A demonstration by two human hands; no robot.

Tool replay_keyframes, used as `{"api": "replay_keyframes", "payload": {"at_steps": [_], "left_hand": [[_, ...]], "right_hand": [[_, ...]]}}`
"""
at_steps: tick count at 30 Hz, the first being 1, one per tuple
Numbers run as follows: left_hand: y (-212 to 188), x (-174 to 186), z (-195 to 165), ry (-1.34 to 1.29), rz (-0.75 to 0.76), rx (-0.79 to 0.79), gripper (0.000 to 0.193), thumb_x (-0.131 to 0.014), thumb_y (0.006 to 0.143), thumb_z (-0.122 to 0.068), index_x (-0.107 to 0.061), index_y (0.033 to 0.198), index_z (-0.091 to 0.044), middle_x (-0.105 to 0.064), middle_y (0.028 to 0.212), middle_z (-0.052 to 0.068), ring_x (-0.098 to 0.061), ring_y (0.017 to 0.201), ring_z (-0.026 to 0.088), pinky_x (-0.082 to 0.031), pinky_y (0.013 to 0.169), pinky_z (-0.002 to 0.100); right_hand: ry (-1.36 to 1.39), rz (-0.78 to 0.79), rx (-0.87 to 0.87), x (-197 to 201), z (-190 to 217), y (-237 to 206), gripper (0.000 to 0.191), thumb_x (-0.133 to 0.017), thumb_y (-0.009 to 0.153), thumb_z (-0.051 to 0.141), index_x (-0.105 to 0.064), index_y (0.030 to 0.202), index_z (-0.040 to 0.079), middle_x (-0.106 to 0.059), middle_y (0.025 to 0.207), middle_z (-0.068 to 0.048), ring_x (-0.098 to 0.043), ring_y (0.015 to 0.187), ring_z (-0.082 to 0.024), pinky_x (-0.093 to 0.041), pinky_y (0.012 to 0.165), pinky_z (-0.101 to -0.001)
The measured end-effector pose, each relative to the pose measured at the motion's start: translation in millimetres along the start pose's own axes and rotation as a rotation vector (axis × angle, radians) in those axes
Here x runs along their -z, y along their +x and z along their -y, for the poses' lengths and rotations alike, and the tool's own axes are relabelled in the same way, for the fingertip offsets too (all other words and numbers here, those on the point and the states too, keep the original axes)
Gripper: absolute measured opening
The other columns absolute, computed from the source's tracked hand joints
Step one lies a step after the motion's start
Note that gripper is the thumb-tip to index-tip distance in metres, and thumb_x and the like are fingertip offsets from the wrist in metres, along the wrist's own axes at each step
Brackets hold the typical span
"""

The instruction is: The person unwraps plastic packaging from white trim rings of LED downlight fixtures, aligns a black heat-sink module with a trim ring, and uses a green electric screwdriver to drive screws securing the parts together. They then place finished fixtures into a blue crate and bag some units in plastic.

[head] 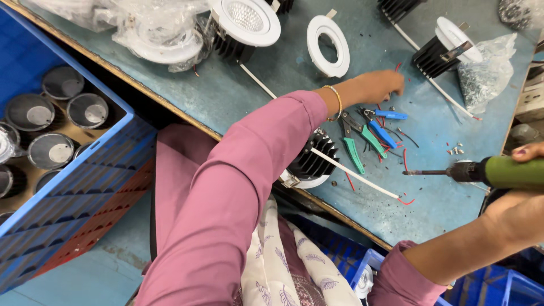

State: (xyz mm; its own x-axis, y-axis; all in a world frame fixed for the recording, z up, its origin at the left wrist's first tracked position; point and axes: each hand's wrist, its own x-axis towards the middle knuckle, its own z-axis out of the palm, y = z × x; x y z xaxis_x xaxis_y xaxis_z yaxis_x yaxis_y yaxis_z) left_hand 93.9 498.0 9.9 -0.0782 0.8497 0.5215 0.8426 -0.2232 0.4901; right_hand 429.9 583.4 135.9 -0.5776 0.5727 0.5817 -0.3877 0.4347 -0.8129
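Two hands are at work over a blue-grey surface [272, 85]. The left hand [378, 85] reaches far across it, fingers [396, 82] drawn together and pressed down at a spot beside scraps of red wire [404, 160]; whether they pinch anything cannot be told. A bangle [337, 102] sits on that wrist, with a pink sleeve [238, 187] behind it. The right hand [518, 209] is at the right edge, its fingers clamped around a green electric screwdriver [498, 171] held level, bit pointing left above the surface. Just below the left hand lie green-handled pliers [354, 148] and blue-handled cutters [382, 127], close together. A black finned lamp housing [314, 158] lies near the front edge, partly hidden by the left forearm, with a white cable [357, 174] running out to the right. A loose white ring [327, 45] and a white downlight [245, 20] lie further back. A clear bag of small parts [490, 73] rests at the right, and a few loose screws [455, 150] lie near the screwdriver bit. A blue crate [85, 187] of metal cups stands at the left, below the surface.
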Motion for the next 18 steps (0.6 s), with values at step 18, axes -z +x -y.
{"api": "replay_keyframes", "payload": {"at_steps": [18], "left_hand": [[-10.0,-8.6,-8.7,0.424,-0.163,-0.245,0.016,-0.067,0.075,-0.007,-0.067,0.09,-0.005,-0.066,0.102,0.013,-0.064,0.102,0.032,-0.055,0.083,0.043]], "right_hand": [[0.012,-0.07,0.083,-65.7,50.7,-1.0,0.042,-0.061,0.118,0.027,-0.047,0.098,-0.006,-0.05,0.088,-0.015,-0.053,0.075,-0.025,-0.049,0.076,-0.0361]]}}
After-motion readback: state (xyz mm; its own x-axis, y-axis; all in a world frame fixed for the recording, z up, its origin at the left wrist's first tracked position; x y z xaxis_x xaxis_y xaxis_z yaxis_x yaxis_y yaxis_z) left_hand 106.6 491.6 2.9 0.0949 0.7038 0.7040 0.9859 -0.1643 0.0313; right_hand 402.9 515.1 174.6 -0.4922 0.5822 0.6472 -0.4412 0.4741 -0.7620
